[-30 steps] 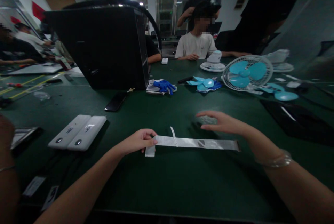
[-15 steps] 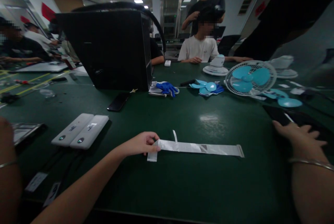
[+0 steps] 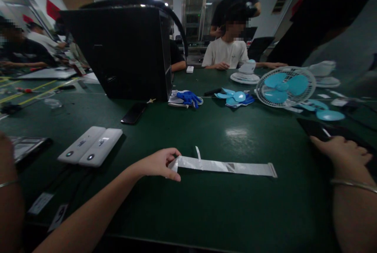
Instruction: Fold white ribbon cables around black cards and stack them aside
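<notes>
A flat white ribbon cable [image 3: 216, 165] lies across the green table, with a connector [image 3: 273, 169] at its right end and a narrow strip [image 3: 198, 153] sticking up. My left hand [image 3: 161, 162] is curled around the folded left end. Its thumb is in front of the folded flap and the other fingers are above, partly hidden. At the right my right hand [image 3: 346, 153] lies over a dark flat object [image 3: 310, 126], thumb away from the other fingers; its underside is hidden.
Two white boxes [image 3: 98, 147] with cables and a phone [image 3: 133, 113] lie left of centre. Behind them stands a black computer case [image 3: 118, 56]. Blue-white gloves [image 3: 187, 99], a fan [image 3: 284, 87] and loose blue blades [image 3: 234, 96] lie further back. Another forearm [image 3: 10, 202] is at the left edge.
My left thumb has shifted down off the cable's fold and now covers much of the flap. My right hand's fingers, spread before, are closer together.
</notes>
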Available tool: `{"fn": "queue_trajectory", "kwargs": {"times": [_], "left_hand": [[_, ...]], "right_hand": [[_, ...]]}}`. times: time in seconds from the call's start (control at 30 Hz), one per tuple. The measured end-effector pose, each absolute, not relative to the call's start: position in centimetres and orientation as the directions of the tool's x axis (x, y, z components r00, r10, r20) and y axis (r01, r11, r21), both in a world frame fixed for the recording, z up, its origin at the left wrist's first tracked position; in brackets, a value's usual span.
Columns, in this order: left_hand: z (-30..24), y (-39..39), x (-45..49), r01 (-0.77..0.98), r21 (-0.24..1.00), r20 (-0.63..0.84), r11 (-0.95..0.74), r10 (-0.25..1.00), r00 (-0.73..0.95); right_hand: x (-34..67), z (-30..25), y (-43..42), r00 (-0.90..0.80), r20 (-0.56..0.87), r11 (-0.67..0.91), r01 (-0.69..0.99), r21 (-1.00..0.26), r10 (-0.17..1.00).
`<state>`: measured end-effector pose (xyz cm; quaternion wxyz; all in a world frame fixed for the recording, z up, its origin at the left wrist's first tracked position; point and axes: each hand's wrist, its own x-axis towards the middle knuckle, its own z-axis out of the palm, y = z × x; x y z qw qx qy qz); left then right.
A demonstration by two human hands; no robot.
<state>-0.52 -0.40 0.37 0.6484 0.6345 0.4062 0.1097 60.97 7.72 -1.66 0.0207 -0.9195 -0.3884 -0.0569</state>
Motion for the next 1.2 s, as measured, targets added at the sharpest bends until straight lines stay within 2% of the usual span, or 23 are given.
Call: {"fn": "queue_trajectory", "kwargs": {"times": [0.1,0.23,0.4,0.5,0.6,0.67,0.77,0.83,1.1,1.2], "left_hand": [[0.4,-0.4,-0.7,0.364,0.919,-0.37,0.151,0.651,0.663],[0.4,-0.5,-0.8,0.36,0.927,-0.336,0.102,0.65,0.682],[0.3,-0.5,-0.8,0.413,0.908,-0.353,0.066,0.652,0.671],[0.1,-0.5,-0.8,0.415,0.908,-0.352,0.061,0.648,0.675],[-0.2,-0.4,-0.9,0.396,0.915,-0.349,0.071,0.63,0.694],[-0.4,-0.3,-0.9,0.38,0.921,-0.345,0.084,0.628,0.698],[-0.4,-0.3,-0.8,0.352,0.929,-0.341,0.111,0.629,0.699],[-0.3,-0.3,-0.7,0.341,0.929,-0.351,0.142,0.623,0.699],[0.2,-0.3,-0.6,0.399,0.911,-0.371,0.1,0.621,0.69],[0.5,-0.4,-0.6,0.405,0.909,-0.372,0.099,0.63,0.681]], "right_hand": [[58.4,-0.1,7.7,0.796,0.031,-0.796,0.605,-0.033,0.604],[54.7,1.8,7.8,0.722,-0.026,-0.72,0.691,0.068,0.691],[50.0,2.8,8.7,0.437,-0.076,-0.422,0.893,0.157,0.896],[46.7,2.6,9.2,0.212,-0.11,-0.199,0.973,0.119,0.971],[42.7,2.1,8.9,-0.044,-0.125,0.053,0.996,0.068,0.991],[40.0,1.8,8.1,-0.206,-0.121,0.21,0.978,0.02,0.971],[36.2,1.6,6.2,-0.466,-0.085,0.456,0.883,-0.114,0.881],[34.1,1.8,4.9,-0.57,-0.058,0.55,0.812,-0.196,0.82],[29.7,3.2,0.9,-0.695,-0.113,0.61,0.688,-0.394,0.71],[29.3,3.2,0.5,-0.73,-0.124,0.626,0.65,-0.431,0.672]]}}
